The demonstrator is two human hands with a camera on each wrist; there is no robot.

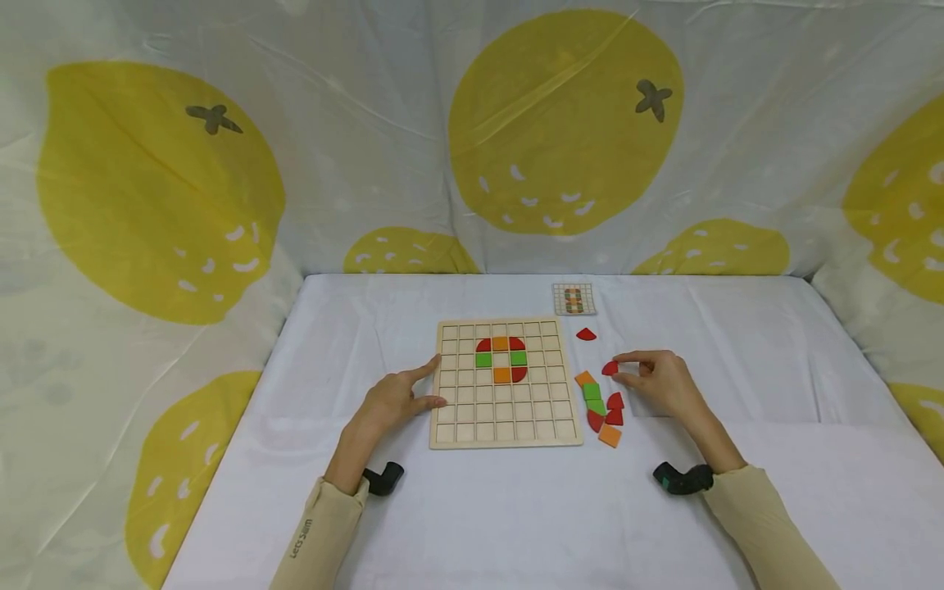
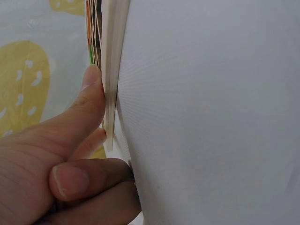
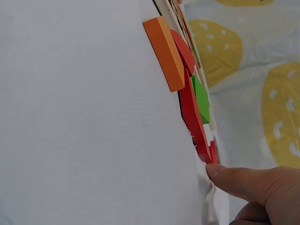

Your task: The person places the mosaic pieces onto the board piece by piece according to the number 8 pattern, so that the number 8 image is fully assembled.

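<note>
A wooden grid board lies on the table, its cells partly filled with red quarter-circles, orange squares and green squares in a ring shape. My left hand touches the board's left edge with thumb and index finger spread apart; in the left wrist view the thumb rests against that edge and other fingers are curled below. To the right of the board, my right hand pinches a red quarter-circle piece between thumb and index finger. The right wrist view hides most of that piece.
Loose pieces lie right of the board: green squares, an orange square, several red quarter-circles. Another red quarter-circle lies farther back, below a small pattern card. A lemon-print cloth hangs behind the table.
</note>
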